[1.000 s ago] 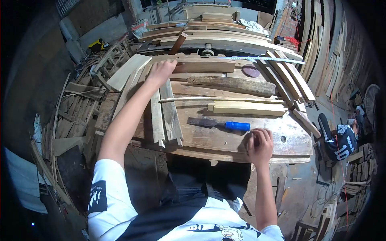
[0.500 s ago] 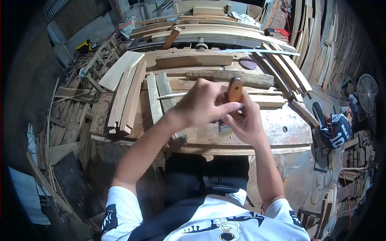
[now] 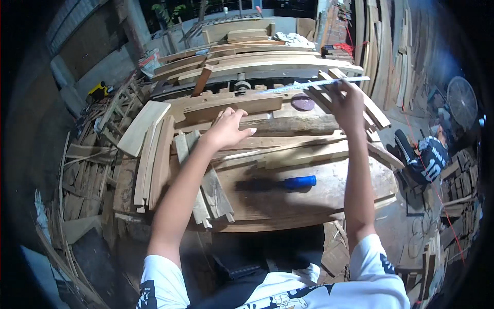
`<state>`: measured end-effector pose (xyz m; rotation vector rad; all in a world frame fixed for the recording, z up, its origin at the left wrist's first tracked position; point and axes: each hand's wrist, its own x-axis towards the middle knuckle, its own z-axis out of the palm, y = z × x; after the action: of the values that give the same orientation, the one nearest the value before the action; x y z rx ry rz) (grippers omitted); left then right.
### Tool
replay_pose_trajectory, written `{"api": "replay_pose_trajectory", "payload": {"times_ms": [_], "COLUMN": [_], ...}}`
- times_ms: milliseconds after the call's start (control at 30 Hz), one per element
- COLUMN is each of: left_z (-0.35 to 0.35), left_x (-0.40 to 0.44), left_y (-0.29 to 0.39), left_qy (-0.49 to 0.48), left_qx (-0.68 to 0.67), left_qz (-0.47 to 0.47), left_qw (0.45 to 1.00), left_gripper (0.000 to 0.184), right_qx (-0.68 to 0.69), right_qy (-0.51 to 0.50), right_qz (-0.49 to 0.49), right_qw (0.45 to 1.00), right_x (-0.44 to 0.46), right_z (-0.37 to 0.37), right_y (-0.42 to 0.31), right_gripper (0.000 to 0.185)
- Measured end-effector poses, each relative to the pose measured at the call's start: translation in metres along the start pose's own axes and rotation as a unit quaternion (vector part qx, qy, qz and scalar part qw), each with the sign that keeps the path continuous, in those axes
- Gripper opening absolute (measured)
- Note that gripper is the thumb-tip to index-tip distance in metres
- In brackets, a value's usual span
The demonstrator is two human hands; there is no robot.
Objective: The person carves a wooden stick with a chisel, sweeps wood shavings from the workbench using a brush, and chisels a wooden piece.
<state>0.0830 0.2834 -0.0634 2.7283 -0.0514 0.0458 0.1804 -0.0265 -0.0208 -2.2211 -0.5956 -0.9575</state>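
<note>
Well to the right of the right hand [image 3: 347, 103], a dark top [image 3: 435, 159] carries a large white "10"; the word above it is too small to read. The ruler [image 3: 309, 85] bears fine graduations, also unreadable, and the lettering on the white shirt [image 3: 309, 296], on the body side of both hands, is cut off. The right fingers are closed together on the ruler, which slants across the far side of the bench [image 3: 334, 179]. The left hand has its fingers loosely spread, thumb apart, at the near edge of a slotted board [image 3: 260, 106]; whether the tips touch it cannot be told. A rough timber [image 3: 293, 125] runs between the two hands, and a purple disc [image 3: 302, 102] lies just left of the right fingers. Bodyward of the hands, the blue-handled chisel [image 3: 300, 182] lies with bare benchtop around it, open as far as the bench's front edge.
</note>
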Motion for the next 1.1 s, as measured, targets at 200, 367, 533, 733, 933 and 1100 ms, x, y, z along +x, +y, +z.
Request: {"api": "replay_pose_trajectory", "payload": {"times_ms": [200, 367, 533, 733, 933, 1100], "left_z": [0.027, 0.037, 0.033, 0.044, 0.034, 0.035], "left_x": [-0.011, 0.005, 0.013, 0.013, 0.01, 0.006], "left_y": [0.067, 0.052, 0.054, 0.03, 0.017, 0.02], "left_qy": [-0.066, -0.155, -0.073, -0.038, -0.012, 0.015], "left_qx": [0.081, 0.006, 0.028, -0.011, -0.013, -0.038], "left_qz": [0.083, 0.124, 0.174, 0.196, 0.135, 0.091], "left_qw": [0.991, 0.98, 0.982, 0.98, 0.991, 0.995], "left_gripper": [0.083, 0.065, 0.054, 0.052, 0.057, 0.053], "right_qx": [0.446, 0.223, -0.042, 0.318, 0.22, 0.094], "right_qy": [-0.345, -0.225, -0.17, -0.301, -0.248, -0.267], "right_qz": [0.114, 0.085, -0.009, 0.107, -0.006, -0.023], "right_qw": [0.818, 0.945, 0.985, 0.893, 0.944, 0.959], "right_x": [0.016, 0.02, 0.033, 0.053, 0.058, 0.051], "right_z": [0.049, 0.039, 0.022, 0.017, 0.011, 0.014], "right_y": [-0.001, 0.018, 0.01, -0.008, -0.027, -0.048], "right_gripper": [0.036, 0.03, 0.031, 0.04, 0.043, 0.039]}}
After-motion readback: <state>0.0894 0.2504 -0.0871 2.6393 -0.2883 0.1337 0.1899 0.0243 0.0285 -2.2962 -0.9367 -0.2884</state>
